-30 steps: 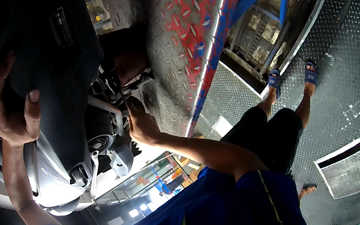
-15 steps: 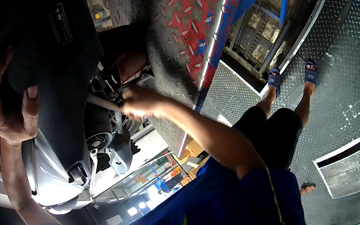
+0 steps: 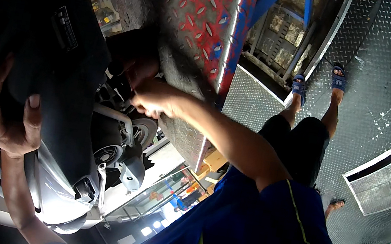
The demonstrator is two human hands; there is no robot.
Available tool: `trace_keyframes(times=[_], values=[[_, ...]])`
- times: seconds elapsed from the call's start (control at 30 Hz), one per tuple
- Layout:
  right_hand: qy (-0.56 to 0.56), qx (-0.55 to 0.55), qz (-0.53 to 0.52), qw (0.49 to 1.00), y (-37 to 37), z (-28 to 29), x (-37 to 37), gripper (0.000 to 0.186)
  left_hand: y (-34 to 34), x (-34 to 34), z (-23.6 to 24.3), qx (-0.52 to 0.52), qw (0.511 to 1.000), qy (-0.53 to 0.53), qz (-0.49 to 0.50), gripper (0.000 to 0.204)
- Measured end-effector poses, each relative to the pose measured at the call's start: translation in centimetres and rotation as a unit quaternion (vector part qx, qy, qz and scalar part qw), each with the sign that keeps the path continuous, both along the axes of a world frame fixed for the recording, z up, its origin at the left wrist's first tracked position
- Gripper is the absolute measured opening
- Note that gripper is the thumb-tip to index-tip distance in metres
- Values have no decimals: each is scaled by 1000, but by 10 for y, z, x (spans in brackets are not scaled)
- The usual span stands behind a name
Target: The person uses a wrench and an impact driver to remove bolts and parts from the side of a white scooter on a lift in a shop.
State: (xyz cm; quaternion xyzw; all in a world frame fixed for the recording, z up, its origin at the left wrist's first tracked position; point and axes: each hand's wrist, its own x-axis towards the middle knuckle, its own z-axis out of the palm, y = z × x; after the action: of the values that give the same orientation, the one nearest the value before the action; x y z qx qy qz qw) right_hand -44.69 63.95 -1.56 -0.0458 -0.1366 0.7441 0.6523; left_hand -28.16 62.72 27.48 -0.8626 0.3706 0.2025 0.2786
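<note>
Left of the red-and-blue tread plate [image 3: 205, 30], find the motorbike [image 3: 54, 178], with the left hand [image 3: 6, 126] laid over its dark panel [image 3: 70, 111], fingers spread and thumb well apart. Right hand [image 3: 153, 98] in at the shadowed metalwork [image 3: 119, 89], near the bent grey bar [image 3: 113, 113] and just above the wheel [image 3: 144, 132] in the view, with fingers curled close together; cannot tell whether pinching anything, with tips lost among dark parts. To do this reach well, by judgement: keep the left palm flat and steady as a brace, work by feel rather than force, hold the right wrist relaxed and straight, keep knuckles clear of the bar and the wheel, and lean a little to see past the forearm. Compared with half a second ago: right hand a little farther up the view, farther from the bar, less blurred, and now uncovering more of the wheel; left hand practically unchanged, still spread over the dark panel.
</note>
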Motion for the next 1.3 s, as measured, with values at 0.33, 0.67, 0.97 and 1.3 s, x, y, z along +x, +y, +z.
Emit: trace_keyframes(times=[0.33, 0.67, 0.97, 1.3], values=[[-289, -159, -334, 883, -2, 25, -123, 50, 0, 11, 1, 6, 1000, 16, -8, 51], [106, -58, -9, 993, -22, 21, -49, 17, 5, -1, 3, -9, 1000, 3, 0, 51], [-108, 58, -47, 991, 7, -5, 9, 3, 8, 2, 4, -12, 1000, 11, 5, 52], [-78, -136, -198, 967, -25, 45, -102, 33, 3, 0, 0, 0, 1000, -2, -2, 52]])
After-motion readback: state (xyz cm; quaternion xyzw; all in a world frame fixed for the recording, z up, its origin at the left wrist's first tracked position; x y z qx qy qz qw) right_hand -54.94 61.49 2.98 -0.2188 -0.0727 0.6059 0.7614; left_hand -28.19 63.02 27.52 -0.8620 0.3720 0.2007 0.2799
